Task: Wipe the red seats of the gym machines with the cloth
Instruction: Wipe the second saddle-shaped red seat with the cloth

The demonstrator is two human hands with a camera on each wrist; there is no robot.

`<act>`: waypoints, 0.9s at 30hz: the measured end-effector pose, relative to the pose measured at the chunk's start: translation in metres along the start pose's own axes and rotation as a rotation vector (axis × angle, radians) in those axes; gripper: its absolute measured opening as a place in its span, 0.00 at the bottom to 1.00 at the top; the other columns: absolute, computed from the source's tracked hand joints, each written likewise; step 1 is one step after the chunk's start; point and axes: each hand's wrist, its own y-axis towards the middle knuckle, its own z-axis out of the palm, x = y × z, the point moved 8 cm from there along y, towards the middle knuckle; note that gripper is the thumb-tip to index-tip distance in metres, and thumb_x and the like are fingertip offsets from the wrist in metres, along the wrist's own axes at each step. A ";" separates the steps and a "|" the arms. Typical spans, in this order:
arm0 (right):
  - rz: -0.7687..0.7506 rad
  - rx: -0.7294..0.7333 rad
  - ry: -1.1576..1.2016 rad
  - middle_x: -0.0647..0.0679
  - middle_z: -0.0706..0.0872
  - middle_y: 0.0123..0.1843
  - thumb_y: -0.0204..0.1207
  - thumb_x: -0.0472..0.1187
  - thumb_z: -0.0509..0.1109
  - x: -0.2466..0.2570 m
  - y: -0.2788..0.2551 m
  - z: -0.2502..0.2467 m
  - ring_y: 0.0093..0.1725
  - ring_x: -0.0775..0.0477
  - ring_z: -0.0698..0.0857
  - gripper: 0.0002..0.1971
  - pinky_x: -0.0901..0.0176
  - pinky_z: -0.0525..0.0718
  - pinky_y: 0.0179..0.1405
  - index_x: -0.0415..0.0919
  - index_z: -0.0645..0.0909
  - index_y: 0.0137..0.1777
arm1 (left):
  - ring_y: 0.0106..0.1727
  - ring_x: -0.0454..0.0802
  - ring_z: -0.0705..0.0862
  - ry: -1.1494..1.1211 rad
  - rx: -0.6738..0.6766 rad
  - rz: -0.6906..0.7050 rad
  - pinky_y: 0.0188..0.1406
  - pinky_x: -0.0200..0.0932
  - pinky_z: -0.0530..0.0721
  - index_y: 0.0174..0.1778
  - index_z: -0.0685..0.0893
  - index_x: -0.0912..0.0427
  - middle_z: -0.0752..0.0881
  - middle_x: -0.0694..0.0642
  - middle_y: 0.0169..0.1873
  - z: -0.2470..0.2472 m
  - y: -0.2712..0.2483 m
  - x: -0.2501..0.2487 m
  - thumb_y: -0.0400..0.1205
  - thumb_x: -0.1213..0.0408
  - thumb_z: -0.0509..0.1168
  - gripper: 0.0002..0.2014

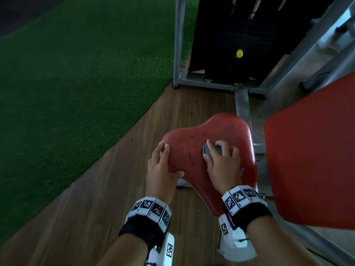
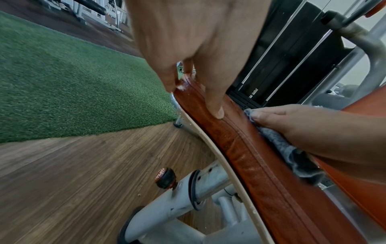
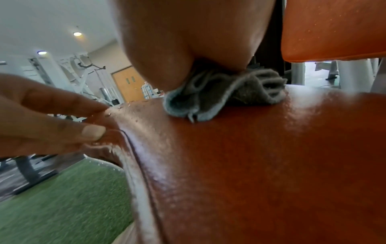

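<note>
A worn red seat (image 1: 192, 150) with small cracks sits low in the middle of the head view. My right hand (image 1: 221, 160) lies on its top and presses a bunched grey cloth (image 1: 210, 148) against the vinyl, fingers curled over it. The same cloth (image 3: 219, 94) bulges out from under the palm in the right wrist view. My left hand (image 1: 161, 167) holds the seat's left edge, thumb on top and fingers wrapped round the rim (image 2: 208, 105). A larger red pad (image 1: 311, 150) stands at the right.
Grey steel frame tubes (image 1: 243, 104) and a black weight stack (image 1: 230, 39) with a yellow pin (image 1: 239, 53) rise behind the seat. Green turf (image 1: 76, 83) covers the left; wood flooring (image 1: 115, 198) runs under the seat. A seat-post knob (image 2: 166, 178) sticks out below.
</note>
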 end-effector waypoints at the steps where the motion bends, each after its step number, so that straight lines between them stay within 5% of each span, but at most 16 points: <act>1: 0.003 0.008 -0.008 0.51 0.75 0.68 0.81 0.54 0.62 0.001 -0.003 0.000 0.59 0.41 0.72 0.24 0.45 0.81 0.55 0.50 0.74 0.76 | 0.79 0.47 0.62 -0.003 0.005 -0.002 0.71 0.38 0.64 0.84 0.62 0.49 0.60 0.45 0.82 0.000 0.000 0.000 0.70 0.63 0.80 0.48; 6: -0.097 0.037 0.006 0.51 0.72 0.78 0.85 0.55 0.48 0.013 -0.045 -0.005 0.70 0.44 0.70 0.27 0.50 0.72 0.73 0.45 0.70 0.79 | 0.79 0.48 0.62 -0.007 0.002 0.006 0.72 0.40 0.65 0.84 0.62 0.50 0.60 0.47 0.82 -0.001 -0.001 -0.001 0.70 0.64 0.80 0.48; 13: 0.018 0.086 -0.065 0.53 0.69 0.80 0.86 0.52 0.52 0.014 -0.001 0.006 0.73 0.39 0.70 0.24 0.41 0.79 0.64 0.47 0.69 0.79 | 0.80 0.44 0.58 0.000 0.005 0.001 0.72 0.35 0.60 0.84 0.60 0.48 0.58 0.43 0.83 0.002 -0.001 0.000 0.71 0.64 0.79 0.48; 19: 0.043 0.142 -0.037 0.55 0.64 0.83 0.86 0.52 0.52 0.015 0.022 0.008 0.77 0.41 0.65 0.25 0.40 0.74 0.70 0.49 0.65 0.81 | 0.80 0.44 0.59 -0.014 -0.009 0.007 0.72 0.34 0.59 0.84 0.61 0.49 0.58 0.44 0.83 0.001 -0.002 0.000 0.71 0.65 0.79 0.47; 24: 0.007 0.215 0.081 0.55 0.56 0.86 0.87 0.50 0.51 0.018 0.031 0.014 0.85 0.43 0.49 0.26 0.39 0.61 0.80 0.48 0.59 0.84 | 0.80 0.46 0.59 -0.009 -0.011 0.019 0.73 0.36 0.62 0.84 0.60 0.50 0.58 0.46 0.83 0.000 -0.003 0.000 0.71 0.66 0.79 0.47; 27: -0.050 0.214 0.113 0.55 0.58 0.85 0.87 0.49 0.53 0.020 0.039 0.017 0.85 0.44 0.50 0.25 0.39 0.59 0.81 0.47 0.61 0.83 | 0.80 0.46 0.58 -0.012 -0.003 0.020 0.73 0.36 0.62 0.84 0.60 0.50 0.58 0.45 0.83 -0.002 -0.003 -0.001 0.72 0.65 0.78 0.47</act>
